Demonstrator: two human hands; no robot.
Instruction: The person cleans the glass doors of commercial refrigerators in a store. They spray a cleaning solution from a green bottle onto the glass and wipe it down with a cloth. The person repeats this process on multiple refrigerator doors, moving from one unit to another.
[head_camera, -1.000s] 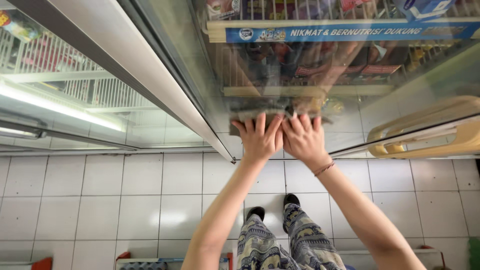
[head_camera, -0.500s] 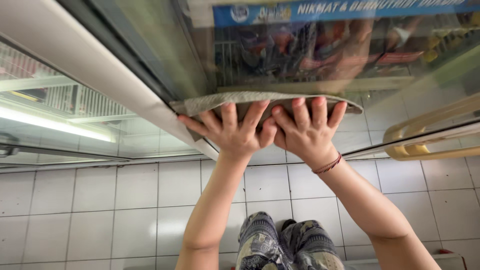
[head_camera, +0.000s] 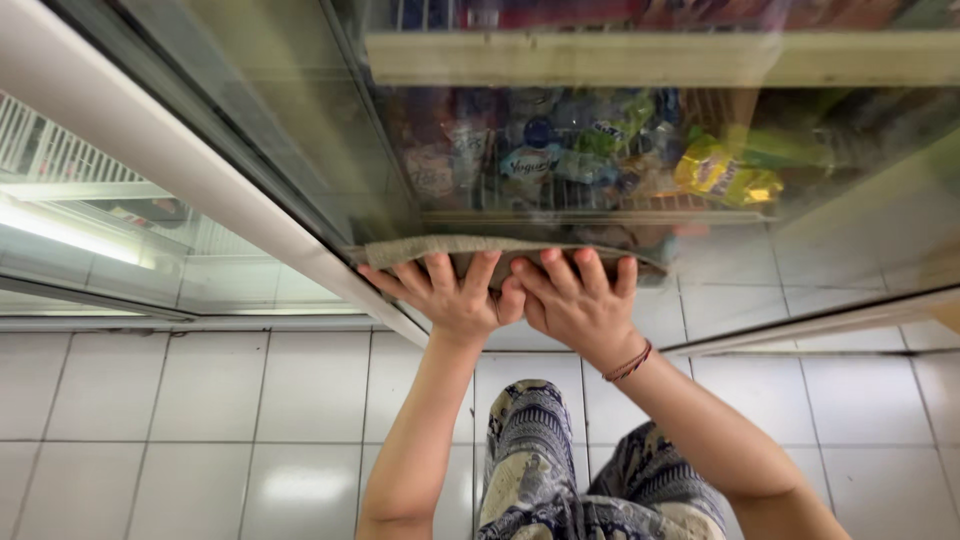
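Left hand: the left hand (head_camera: 452, 297) is flat, fingers spread wide, palm pressing the cloth (head_camera: 500, 250) against the glass door (head_camera: 620, 150); forearm runs straight down from the cloth.
Right hand: the right hand (head_camera: 572, 300) is also flat and spread, thumb side touching the left hand, palm on the same cloth; a thin red cord bracelet (head_camera: 628, 364) sits on the wrist just below it.
Hold: neither hand curls around anything; both only press.
Cloth: grey, folded, long axis running left to right across the glass, extending past both hands.
Below cloth: patterned trousers (head_camera: 560, 470) over a white tiled floor (head_camera: 200, 420).
Behind cloth: packaged goods (head_camera: 720, 172) on a shelf inside the door.
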